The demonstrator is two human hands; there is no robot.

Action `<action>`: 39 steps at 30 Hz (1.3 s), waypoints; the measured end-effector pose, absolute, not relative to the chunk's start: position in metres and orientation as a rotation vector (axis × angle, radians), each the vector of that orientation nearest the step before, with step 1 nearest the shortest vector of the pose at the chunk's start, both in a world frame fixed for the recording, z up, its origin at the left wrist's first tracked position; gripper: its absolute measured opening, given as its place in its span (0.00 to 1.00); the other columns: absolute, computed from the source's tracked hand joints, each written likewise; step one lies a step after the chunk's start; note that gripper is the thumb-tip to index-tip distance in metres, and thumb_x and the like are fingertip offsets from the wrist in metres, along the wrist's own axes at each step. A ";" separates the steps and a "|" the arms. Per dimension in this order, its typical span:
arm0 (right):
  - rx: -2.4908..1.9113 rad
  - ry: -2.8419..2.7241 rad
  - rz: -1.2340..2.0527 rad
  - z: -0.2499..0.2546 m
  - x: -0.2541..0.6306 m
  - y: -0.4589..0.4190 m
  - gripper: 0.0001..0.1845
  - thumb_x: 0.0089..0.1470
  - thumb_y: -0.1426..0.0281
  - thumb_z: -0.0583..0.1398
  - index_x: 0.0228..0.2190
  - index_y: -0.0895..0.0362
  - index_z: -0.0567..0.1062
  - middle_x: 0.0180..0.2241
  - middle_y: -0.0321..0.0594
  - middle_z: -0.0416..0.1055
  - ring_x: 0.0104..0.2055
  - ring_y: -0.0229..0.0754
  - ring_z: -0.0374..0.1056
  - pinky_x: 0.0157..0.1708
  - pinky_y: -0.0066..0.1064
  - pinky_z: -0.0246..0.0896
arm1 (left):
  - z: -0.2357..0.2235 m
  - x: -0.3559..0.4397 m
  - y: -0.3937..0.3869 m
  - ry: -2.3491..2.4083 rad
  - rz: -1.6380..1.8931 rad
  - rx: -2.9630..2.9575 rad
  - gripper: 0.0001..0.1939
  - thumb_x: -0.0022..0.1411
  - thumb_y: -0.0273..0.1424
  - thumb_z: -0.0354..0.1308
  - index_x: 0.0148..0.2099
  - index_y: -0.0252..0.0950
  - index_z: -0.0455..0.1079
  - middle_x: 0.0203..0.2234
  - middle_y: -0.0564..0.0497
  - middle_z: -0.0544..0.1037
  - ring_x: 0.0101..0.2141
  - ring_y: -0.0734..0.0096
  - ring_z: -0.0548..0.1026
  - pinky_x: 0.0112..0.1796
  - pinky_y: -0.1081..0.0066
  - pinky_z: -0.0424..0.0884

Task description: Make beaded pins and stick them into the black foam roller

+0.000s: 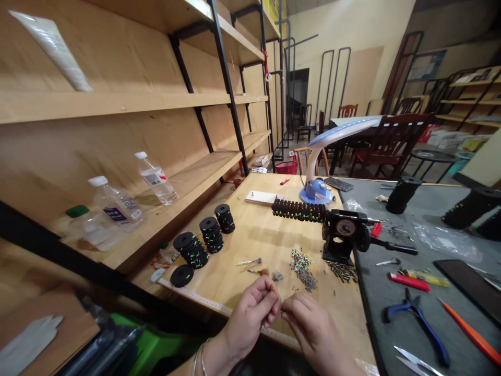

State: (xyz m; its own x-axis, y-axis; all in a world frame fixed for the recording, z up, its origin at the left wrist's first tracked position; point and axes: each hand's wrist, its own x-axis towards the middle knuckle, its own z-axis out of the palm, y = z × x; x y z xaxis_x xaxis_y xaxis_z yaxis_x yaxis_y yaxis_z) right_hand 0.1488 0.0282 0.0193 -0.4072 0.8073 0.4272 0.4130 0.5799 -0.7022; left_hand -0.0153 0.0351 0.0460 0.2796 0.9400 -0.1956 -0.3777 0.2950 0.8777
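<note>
- Three plastic bottles (116, 204) stood on my shelf (188, 183), off the bench's (270, 245) left edge.
- Black spools (211, 235) lined that edge.
- My left hand (250, 324) and right hand (313, 329) pinched closed; any hold was too small to tell.

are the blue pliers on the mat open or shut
Open: the blue-handled pliers lie on the grey mat with their two handles spread wide apart in a V, not pressed together.

The bench (250, 235) is smooth pale wood, the shelf (97, 107) plainer, unpainted board. The beads (301, 263) look glossy, the bottles (155, 180) clear plastic. On the matt grey mat (376, 313), the pliers (432, 334) have shiny blue handles, the scissors (415, 363) bright metal blades.
</note>
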 end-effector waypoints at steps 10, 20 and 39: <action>-0.876 -2.037 0.292 0.020 0.158 0.076 0.09 0.61 0.75 0.53 0.37 0.53 0.73 0.31 0.41 0.75 0.35 0.44 0.65 0.34 0.35 0.62 | 0.107 -0.025 0.033 0.407 1.131 0.665 0.14 0.58 0.33 0.65 0.30 0.34 0.63 0.17 0.58 0.63 0.17 0.85 0.53 0.20 0.82 0.47; -0.936 -1.962 0.178 0.002 0.166 0.092 0.12 0.61 0.75 0.54 0.37 0.52 0.77 0.38 0.43 0.79 0.41 0.48 0.68 0.41 0.41 0.65 | 0.125 -0.033 0.018 0.450 1.106 0.717 0.15 0.56 0.35 0.66 0.30 0.36 0.63 0.16 0.59 0.61 0.16 0.84 0.52 0.18 0.81 0.45; -0.897 -1.527 0.945 0.048 0.124 -0.003 0.20 0.60 0.61 0.55 0.52 0.51 0.70 0.43 0.49 0.76 0.39 0.48 0.74 0.37 0.34 0.71 | 0.100 -0.026 0.002 1.003 1.134 1.611 0.10 0.65 0.32 0.54 0.32 0.36 0.71 0.24 0.49 0.71 0.26 0.69 0.69 0.30 0.71 0.63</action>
